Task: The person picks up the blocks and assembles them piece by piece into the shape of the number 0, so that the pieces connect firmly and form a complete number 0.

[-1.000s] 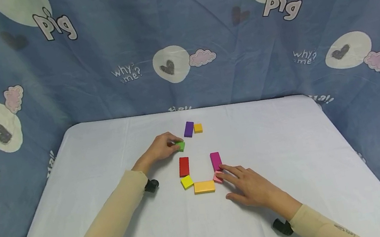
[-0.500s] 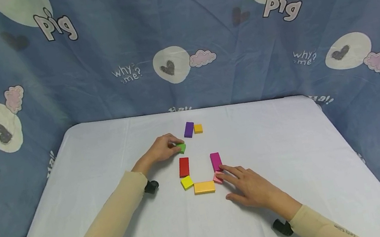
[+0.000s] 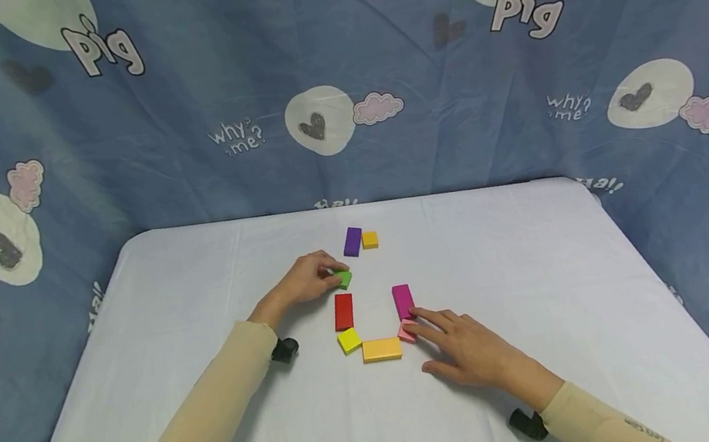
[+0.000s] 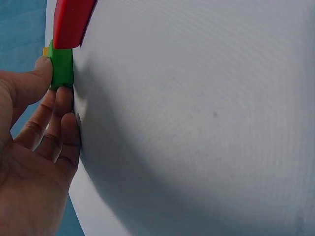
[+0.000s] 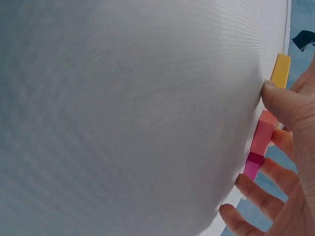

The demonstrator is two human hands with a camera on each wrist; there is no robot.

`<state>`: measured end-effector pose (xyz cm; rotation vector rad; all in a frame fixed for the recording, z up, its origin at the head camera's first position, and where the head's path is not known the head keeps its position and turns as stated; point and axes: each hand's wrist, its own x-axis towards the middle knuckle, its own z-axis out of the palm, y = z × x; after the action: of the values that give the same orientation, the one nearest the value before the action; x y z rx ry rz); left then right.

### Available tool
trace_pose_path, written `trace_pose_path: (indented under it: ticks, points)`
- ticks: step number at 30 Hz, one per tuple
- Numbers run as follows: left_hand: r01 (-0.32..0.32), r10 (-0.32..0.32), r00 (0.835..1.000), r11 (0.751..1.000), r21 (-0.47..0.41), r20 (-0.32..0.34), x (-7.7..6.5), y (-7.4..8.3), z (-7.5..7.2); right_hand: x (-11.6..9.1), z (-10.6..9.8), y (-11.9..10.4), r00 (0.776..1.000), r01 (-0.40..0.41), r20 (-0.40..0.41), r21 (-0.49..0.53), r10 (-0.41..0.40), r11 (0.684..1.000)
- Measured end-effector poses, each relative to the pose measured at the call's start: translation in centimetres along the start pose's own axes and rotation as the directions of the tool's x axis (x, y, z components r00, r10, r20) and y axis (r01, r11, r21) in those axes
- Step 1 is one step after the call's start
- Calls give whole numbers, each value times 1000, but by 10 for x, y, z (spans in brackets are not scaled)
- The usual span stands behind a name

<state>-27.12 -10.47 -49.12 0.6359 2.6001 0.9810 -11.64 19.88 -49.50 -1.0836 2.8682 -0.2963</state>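
A small green block [image 3: 344, 279] is pinched between the thumb and fingers of my left hand [image 3: 303, 279], just beyond the red block [image 3: 344, 311]. In the left wrist view the thumb lies on one side of the green block [image 4: 61, 65], fingertips under its end. My right hand [image 3: 473, 348] is spread, its fingertips on or at the pink block [image 3: 405, 331] and the near end of the magenta block [image 3: 403, 300]. The right wrist view has the thumb apart from the pink block [image 5: 263, 132], near the table. Fingers partly hide the pink block in the head view.
A yellow block [image 3: 349, 341] and an orange-yellow block [image 3: 382, 350] join the red and pink ones in a U. Farther back lie a purple block [image 3: 352, 241] and a small orange block [image 3: 369, 240]. A blue printed curtain [image 3: 192, 178] hangs behind the white table [image 3: 507, 250].
My left hand has slid the green block slightly right and toward me, closer to the red block's far end. The right hand and the other blocks have stayed put.
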Motion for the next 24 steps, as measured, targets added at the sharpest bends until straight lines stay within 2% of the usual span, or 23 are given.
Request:
trace_pose_path:
  ticks: [17, 24]
  points:
    - [-49, 49, 999, 999, -22, 20, -3, 6, 0, 1, 0, 1, 1000, 3, -14, 9, -3, 1000]
    - [-31, 31, 999, 999, -14, 41, -5, 8, 0, 0, 0, 0, 1000, 6, -11, 6, -6, 1000]
